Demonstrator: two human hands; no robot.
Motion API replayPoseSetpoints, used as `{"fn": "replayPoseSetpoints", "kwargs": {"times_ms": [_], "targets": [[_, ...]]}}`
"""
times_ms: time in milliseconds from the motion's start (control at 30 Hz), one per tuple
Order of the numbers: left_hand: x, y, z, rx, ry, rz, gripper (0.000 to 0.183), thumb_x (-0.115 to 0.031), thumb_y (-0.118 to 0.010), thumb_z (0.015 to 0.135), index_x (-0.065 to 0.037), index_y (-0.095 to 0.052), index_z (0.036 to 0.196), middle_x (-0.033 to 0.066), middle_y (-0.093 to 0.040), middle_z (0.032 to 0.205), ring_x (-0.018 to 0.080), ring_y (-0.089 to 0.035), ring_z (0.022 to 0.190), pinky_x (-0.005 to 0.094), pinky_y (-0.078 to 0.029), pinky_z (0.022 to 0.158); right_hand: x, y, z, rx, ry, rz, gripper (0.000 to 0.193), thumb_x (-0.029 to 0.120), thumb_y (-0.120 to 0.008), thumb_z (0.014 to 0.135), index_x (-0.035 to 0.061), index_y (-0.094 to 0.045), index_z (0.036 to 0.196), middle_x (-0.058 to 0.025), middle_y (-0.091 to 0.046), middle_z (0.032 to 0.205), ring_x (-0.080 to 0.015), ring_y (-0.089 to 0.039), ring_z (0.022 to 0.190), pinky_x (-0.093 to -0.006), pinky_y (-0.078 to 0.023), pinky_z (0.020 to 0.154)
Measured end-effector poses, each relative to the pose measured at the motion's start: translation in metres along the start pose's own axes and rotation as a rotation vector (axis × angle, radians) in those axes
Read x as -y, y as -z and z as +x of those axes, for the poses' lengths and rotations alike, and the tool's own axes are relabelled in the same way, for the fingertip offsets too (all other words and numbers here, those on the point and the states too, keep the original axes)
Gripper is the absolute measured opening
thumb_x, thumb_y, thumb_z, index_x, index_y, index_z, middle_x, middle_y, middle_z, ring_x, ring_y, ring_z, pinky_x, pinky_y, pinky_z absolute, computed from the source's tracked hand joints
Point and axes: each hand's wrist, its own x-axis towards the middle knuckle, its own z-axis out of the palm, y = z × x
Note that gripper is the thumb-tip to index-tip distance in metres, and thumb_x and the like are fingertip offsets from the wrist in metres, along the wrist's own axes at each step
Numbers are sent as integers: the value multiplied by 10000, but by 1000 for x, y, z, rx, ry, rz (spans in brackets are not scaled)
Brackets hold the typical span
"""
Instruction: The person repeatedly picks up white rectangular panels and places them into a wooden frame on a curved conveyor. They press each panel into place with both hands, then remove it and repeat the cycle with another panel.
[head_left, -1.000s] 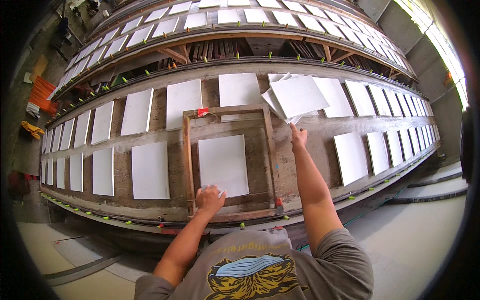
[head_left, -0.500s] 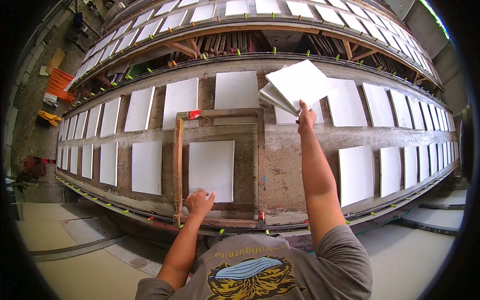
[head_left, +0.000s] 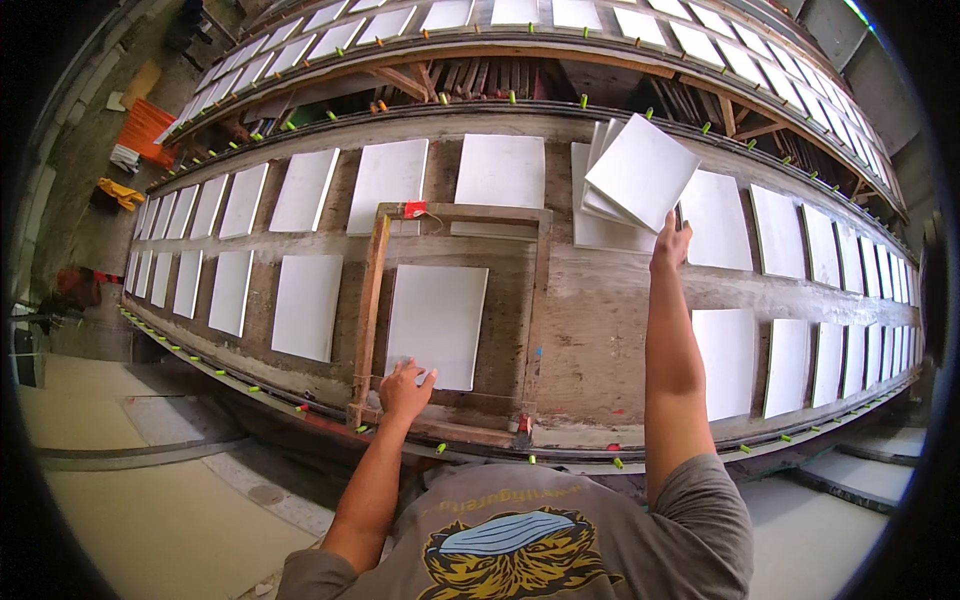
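My right hand, arm stretched out, grips a fanned stack of white rectangular panels by its near corner, above the far row of the long table. Under the stack, another white panel shows in part. Below the hand's left side, a wooden frame with a red tag lies on the table. Inside it is a single white panel. My left hand rests at that panel's lower left corner, thumb and fingers apart, holding nothing; whether it presses on the panel I cannot tell.
Two rows of white panels run along the table. Small green clips line its edge rails. Behind stands a second table with more panels. On the floor at left lie an orange crate-like thing and a yellow cloth.
My right hand and its stack have moved to the right, and the stack has turned. My left hand stays by the framed panel's corner. The whole view has tilted slightly.
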Motion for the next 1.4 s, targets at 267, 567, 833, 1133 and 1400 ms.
{"fn": "replayPoseSetpoints", "kwargs": {"times_ms": [267,567,833,1133,1400], "targets": [[45,49,19,-506,-4,-136,475,-449,-671,981,-20,-666,1184,192,-683,1180,429,-628,1127,519,-507,951,-20,100,-248,978,33,-91,661,484,-656,994,23,-502,1441,-271,-687,1165,-387,-682,1084,-453,-528,924],[101,48,46,-88,205,-215,733,-649,-337,1063,-3,-606,1284,266,-675,1196,464,-644,1103,553,-519,899,-3,140,-333,956,181,-306,820,429,-697,967,96,-303,1605,-286,-556,1419,-435,-584,1269,-486,-464,1072],[131,20,59,-105,105,-357,769,-664,-307,1063,42,-592,1178,315,-691,1007,523,-662,951,591,-523,804,-39,118,-343,879,369,-296,874,287,-662,972,112,-135,1646,-303,-491,1493,-473,-517,1343,-496,-438,1102],[120,43,57,-157,84,-435,708,-632,-343,1070,34,-581,1108,324,-681,968,529,-658,938,587,-507,748,-16,129,-346,830,358,-239,822,221,-624,964,99,-175,1641,-313,-545,1418,-478,-559,1270,-511,-448,1066],[79,71,39,-115,162,-554,693,-630,-383,1063,29,-561,1187,344,-665,1049,548,-634,1001,567,-501,823,30,140,-303,866,403,-168,810,172,-625,946,93,-205,1635,-316,-538,1423,-470,-555,1290,-500,-439,1080]]}}
